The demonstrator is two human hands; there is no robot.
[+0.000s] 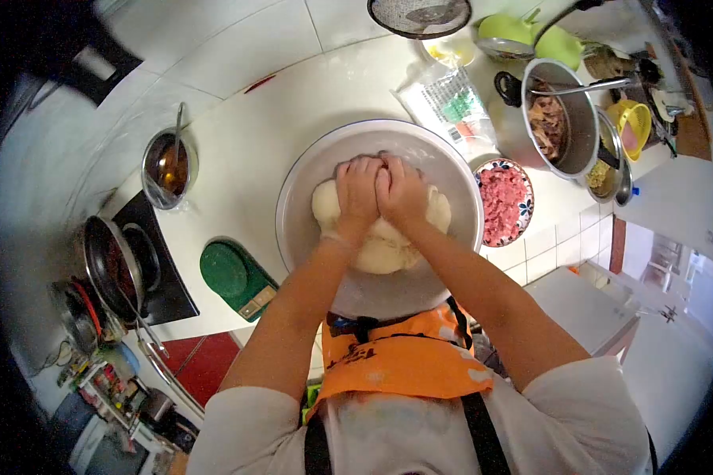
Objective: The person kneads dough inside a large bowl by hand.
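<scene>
A large pale lump of dough (384, 249) sits in a wide white basin (293, 222) on the counter. My left hand (358, 191) and my right hand (404, 194) press side by side into its upper part, thumbs close together. The fingers of both hands are bent over the dough and partly hidden at their tips. Dough bulges out to both sides of the hands and below the wrists.
Right of the basin stand a patterned plate of minced meat (502, 202), a plastic bag (451, 107) and a large pot (582, 127) with a ladle. On the left are a green kitchen scale (234, 273), a bowl of dark liquid (168, 168) and a frying pan (107, 265).
</scene>
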